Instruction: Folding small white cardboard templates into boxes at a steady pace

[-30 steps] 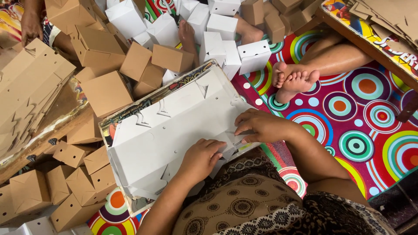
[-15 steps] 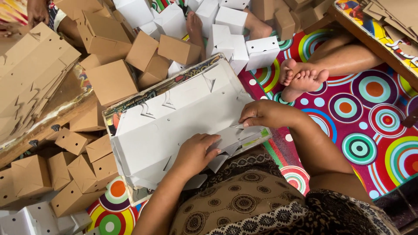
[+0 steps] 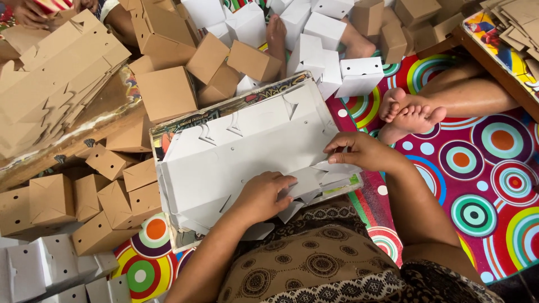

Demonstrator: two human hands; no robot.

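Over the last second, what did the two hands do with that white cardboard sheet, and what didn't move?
The right hand lifted off the flat white sheet and now pinches a folded white flap at its near edge. The left hand slid slightly toward that flap and presses down beside it. The sheet stayed on its board, and the brown boxes, white boxes and a person's bare feet stayed put.

Home floor workshop: patterned mat (image 3: 494,168), folded boxes (image 3: 168,92).

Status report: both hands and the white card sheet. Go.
Left hand flat on white card sheet. Right hand pinching its folded flap. Nothing in the way.
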